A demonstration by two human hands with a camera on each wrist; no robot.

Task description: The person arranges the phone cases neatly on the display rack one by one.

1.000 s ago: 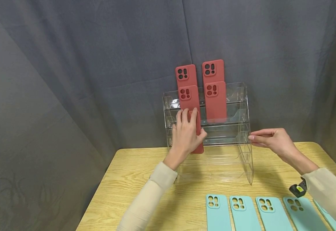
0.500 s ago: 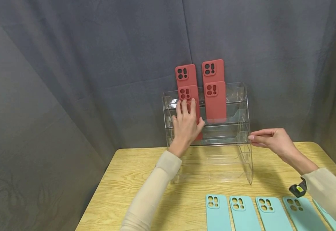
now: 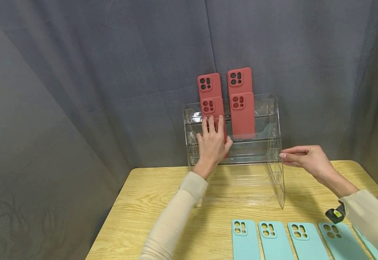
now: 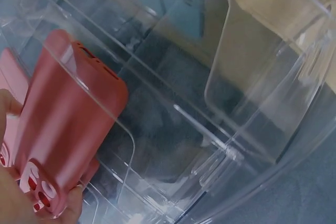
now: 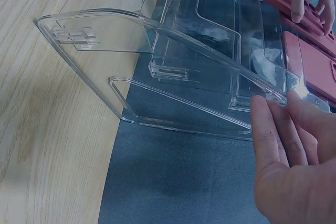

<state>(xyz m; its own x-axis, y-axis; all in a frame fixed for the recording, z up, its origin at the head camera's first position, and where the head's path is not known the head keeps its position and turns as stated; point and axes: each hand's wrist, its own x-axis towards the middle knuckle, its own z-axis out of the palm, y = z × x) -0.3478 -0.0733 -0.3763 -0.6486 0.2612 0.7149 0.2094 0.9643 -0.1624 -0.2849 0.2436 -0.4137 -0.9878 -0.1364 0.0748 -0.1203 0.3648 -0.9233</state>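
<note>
My left hand (image 3: pixel 212 146) holds a red phone case (image 4: pixel 71 93) by its camera end, fingers on one edge and thumb on the other. In the left wrist view, the far end of this case lies behind a clear front lip of the tiered acrylic display rack (image 3: pixel 252 159). Above it, another red case (image 3: pixel 215 112) stands one tier up, overlapping a top-tier case (image 3: pixel 213 88). To the right stand two more red cases, a lower one (image 3: pixel 243 121) and an upper one (image 3: pixel 245 81). My right hand (image 3: pixel 314 162) pinches the rack's right side edge between thumb and fingers.
Several teal phone cases lie in a row on the wooden table (image 3: pixel 153 206), the leftmost teal case (image 3: pixel 245 247) in front of the rack. My right forearm passes over the last of them. A grey curtain (image 3: pixel 111 79) hangs behind the table.
My left hand has raised the red case from low in front of the rack, then lowered it slightly at the third tier. The right hand stays on the rack's side.
</note>
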